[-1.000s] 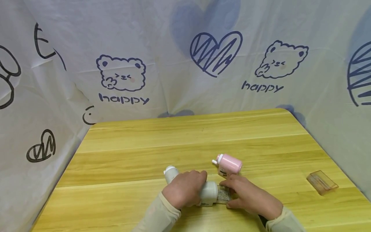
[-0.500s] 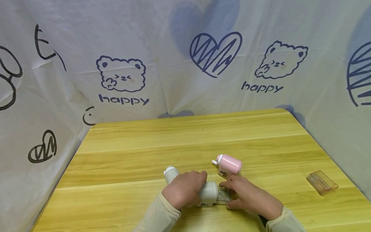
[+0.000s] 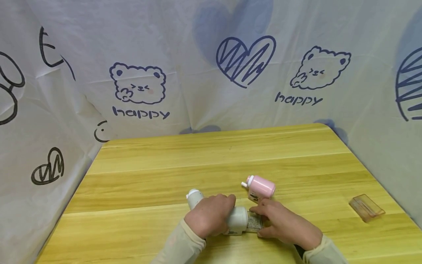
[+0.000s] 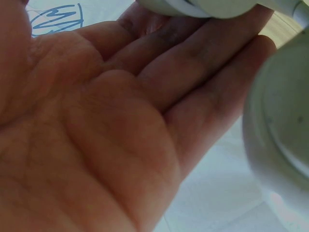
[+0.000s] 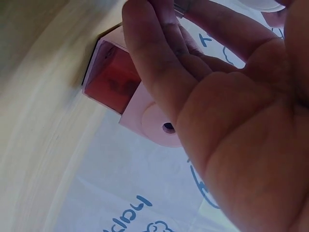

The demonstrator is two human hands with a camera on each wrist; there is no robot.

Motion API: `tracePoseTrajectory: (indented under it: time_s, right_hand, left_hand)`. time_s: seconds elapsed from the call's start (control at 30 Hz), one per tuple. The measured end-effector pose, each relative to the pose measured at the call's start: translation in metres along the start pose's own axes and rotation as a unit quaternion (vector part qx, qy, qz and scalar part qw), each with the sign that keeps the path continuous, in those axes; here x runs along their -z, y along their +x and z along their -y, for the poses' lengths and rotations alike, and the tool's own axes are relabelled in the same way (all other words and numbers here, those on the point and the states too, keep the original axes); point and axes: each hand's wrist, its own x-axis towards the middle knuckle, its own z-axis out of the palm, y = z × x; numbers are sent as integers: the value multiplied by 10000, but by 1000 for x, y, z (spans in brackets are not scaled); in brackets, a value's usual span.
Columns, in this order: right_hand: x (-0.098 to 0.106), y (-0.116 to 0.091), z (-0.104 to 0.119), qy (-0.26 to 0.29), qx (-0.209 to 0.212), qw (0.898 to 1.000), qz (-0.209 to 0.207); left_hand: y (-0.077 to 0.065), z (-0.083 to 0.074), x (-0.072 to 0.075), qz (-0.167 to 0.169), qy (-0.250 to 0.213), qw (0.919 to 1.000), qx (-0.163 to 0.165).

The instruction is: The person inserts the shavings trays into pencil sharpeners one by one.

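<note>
In the head view, my left hand (image 3: 210, 215) grips a white crank pencil sharpener (image 3: 238, 220) lying on the table. Beyond the knuckles pokes a white part with a capped end (image 3: 194, 198); whether it belongs to the same sharpener is hidden. My right hand (image 3: 287, 222) pinches a small clear shavings tray (image 3: 254, 222) between thumb and fingers. Grey shavings show in the tray, which sticks partly out of the sharpener's base. Just behind the right fingers lies a pink sharpener (image 3: 262, 186). Its open base cavity (image 5: 111, 79) and pencil hole face the right wrist camera.
A translucent pinkish tray (image 3: 366, 208) lies apart near the right edge of the wooden table (image 3: 148, 168). White cloth (image 3: 191, 58) with blue drawings hangs behind and at both sides.
</note>
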Motion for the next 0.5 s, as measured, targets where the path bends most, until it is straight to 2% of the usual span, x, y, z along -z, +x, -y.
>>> tracePoseTrajectory:
  time_s: [0.33,0.5]
  right_hand:
    - [1,0,-1,-42,131,9999,58]
    - [3,-1,-1,62,62,9999,148]
  left_hand:
    - [0,0,0,-33,33,10000,-27]
    - [0,0,0,-19,33,10000,-42]
